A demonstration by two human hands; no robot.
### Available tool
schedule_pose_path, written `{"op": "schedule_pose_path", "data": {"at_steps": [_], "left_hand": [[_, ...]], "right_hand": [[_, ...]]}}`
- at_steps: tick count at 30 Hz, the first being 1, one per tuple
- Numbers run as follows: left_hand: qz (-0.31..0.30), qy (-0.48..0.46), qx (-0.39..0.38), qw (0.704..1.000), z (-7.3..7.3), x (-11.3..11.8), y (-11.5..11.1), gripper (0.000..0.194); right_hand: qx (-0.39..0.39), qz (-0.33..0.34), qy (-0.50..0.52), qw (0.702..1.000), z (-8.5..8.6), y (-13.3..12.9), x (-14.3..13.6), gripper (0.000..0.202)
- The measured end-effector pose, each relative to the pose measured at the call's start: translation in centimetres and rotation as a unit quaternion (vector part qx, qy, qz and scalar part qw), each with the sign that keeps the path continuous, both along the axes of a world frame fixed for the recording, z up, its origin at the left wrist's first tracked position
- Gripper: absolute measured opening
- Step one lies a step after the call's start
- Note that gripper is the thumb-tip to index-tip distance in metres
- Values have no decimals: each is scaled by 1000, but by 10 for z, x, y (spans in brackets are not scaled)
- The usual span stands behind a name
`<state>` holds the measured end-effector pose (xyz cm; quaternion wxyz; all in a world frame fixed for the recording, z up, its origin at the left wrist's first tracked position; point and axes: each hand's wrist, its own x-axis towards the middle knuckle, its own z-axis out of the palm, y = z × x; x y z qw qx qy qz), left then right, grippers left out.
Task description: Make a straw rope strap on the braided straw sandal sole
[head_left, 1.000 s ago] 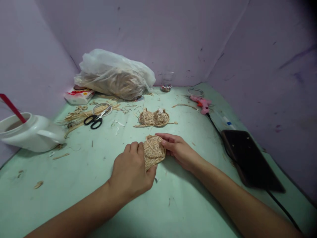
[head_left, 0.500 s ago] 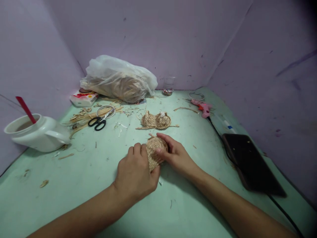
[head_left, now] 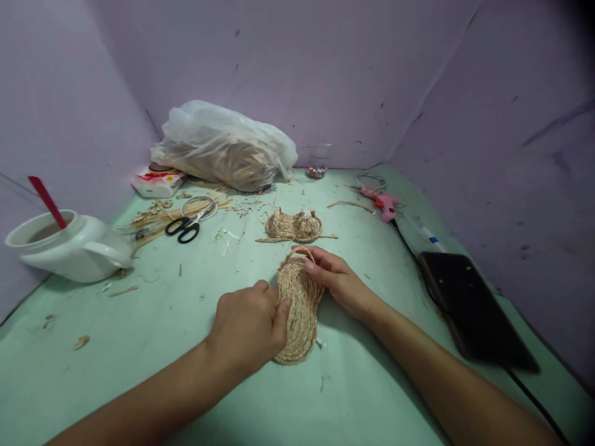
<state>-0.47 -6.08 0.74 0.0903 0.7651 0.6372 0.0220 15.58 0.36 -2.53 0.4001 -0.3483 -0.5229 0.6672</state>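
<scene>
On the far left, a white jug (head_left: 79, 260) is seen on the green table (head_left: 139, 384), with black-handled scissors (head_left: 189, 224) laid open further in. At the centre, a long woven straw piece (head_left: 302, 334), narrowed at the waist, is held between both hands, below a smaller woven piece (head_left: 294, 227); whether it is rested flat on the table cannot be told. As a judgement, it is best steadied at the waist and gripped lightly, so that the rows are not spread, and the loose loop of cord (head_left: 302, 248) at its top is best kept from being snagged. By the left hand (head_left: 246, 319) the waist is clamped from the left, the back of the hand turned up, the thumb laid over the face, the curled fingertips hidden. By the right hand (head_left: 341, 279) the upper right edge is pinched, thumb on the face and forefinger stretched behind the top, the forearm slanted in from the lower right. Beyond it, a pink glue gun (head_left: 385, 205) is left lying
</scene>
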Motion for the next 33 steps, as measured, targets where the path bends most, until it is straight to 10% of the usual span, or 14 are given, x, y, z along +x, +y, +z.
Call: {"op": "schedule_pose_path", "data": {"at_steps": [4, 10, 17, 24, 33], "left_hand": [[106, -129, 33, 985, 2, -17, 21, 33], [77, -473, -91, 873, -15, -21, 40, 35], [192, -552, -102, 805, -25, -17, 35, 21], [252, -623, -136, 728, -22, -18, 38, 25], [211, -627, -167, 731, -19, -11, 32, 22]], "right_hand": [[11, 36, -16, 999, 1, 4, -2, 28], [46, 61, -43, 996, 0, -2, -8, 35], [119, -46, -281, 951, 0, -8, 8, 49], [11, -66, -242, 968, -11, -5, -2, 25], [131, -103, -248, 954, -2, -12, -8, 51]]}}
